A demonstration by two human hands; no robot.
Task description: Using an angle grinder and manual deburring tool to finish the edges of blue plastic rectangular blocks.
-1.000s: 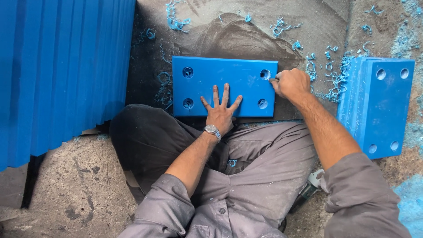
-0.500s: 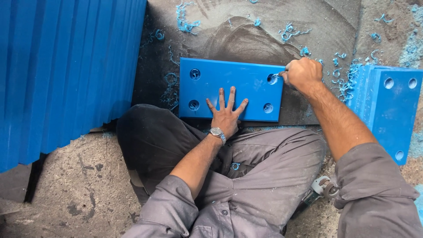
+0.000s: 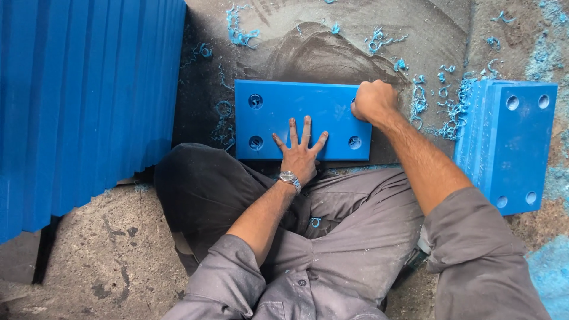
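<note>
Left hand (image 3: 300, 151) flat, fingers spread wide, pressing on near edge of blue plate (image 3: 302, 118) w/ wristwatch (image 3: 290, 178) behind it. Right hand (image 3: 373, 101) closed in a fist at plate's top right corner, over a hole; can't tell what it grips. Plate lies flat on dark mat (image 3: 320, 47) in front of crossed legs. Blue shavings (image 3: 438, 104) scattered right. Stack of plates (image 3: 515, 142) at right, bigger stack (image 3: 89, 101) left.
</note>
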